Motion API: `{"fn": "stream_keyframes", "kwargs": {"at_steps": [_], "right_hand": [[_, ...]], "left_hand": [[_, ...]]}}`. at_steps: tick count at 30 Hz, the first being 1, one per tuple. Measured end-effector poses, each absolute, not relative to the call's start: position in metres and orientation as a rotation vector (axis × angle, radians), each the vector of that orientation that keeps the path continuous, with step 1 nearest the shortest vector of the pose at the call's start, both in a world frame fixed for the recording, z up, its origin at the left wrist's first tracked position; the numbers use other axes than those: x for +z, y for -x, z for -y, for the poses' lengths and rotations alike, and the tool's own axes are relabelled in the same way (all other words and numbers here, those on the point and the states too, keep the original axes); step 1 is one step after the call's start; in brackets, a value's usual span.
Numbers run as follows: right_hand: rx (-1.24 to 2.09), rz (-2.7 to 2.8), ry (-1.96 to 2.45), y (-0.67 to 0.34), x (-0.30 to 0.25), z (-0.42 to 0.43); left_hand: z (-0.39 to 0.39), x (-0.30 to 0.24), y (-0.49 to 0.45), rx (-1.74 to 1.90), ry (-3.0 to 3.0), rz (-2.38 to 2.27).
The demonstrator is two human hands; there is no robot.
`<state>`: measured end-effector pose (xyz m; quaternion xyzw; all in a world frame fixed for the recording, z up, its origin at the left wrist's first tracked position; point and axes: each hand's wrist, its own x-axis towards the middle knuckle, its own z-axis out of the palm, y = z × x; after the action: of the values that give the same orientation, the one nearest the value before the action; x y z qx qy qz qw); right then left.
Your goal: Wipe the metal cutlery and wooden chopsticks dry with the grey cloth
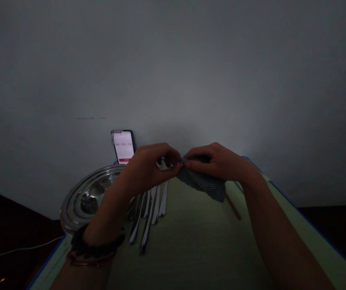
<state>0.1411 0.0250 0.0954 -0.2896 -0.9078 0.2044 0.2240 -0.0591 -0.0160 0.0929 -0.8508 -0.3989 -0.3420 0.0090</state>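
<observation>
A grey-blue cloth (pixel 201 182) with a small checked patch hangs bunched above the table. My right hand (pixel 219 161) is closed on its upper edge, fingers and thumb pressed together. Thumb and fingertips of my left hand (pixel 151 165) pinch at the cloth's left end, touching the right fingertips. Whether something small is also between the fingertips is too dark to tell. Several metal table knives (pixel 153 207) lie side by side below my left hand, their far ends partly hidden by it. Behind my left forearm stands a shiny metal bowl (pixel 73 201).
A phone (pixel 124 147) showing a running timer leans on the wall (pixel 209 72) behind the table. Right of the cloth lies a thin brown stick (pixel 233 207). The green tabletop (pixel 191 245) has blue edges, and a white cable (pixel 25 248) runs off to the left.
</observation>
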Motion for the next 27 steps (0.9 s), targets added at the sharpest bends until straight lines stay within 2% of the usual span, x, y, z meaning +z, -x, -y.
{"fn": "stream_keyframes", "kwargs": {"at_steps": [9, 20, 27], "right_hand": [[0.702, 2.544, 0.838, -0.145, 0.095, -0.027], [0.609, 2.617, 0.767, -0.140, 0.090, -0.028], [0.547, 2.562, 0.981, -0.158, 0.091, -0.035]], "left_hand": [[0.018, 0.100, 0.071, -0.952, 2.676, 1.473], [0.016, 0.097, 0.059, -0.539, 2.752, 1.477], [0.016, 0.104, 0.096, -0.558, 2.570, 1.642]]}}
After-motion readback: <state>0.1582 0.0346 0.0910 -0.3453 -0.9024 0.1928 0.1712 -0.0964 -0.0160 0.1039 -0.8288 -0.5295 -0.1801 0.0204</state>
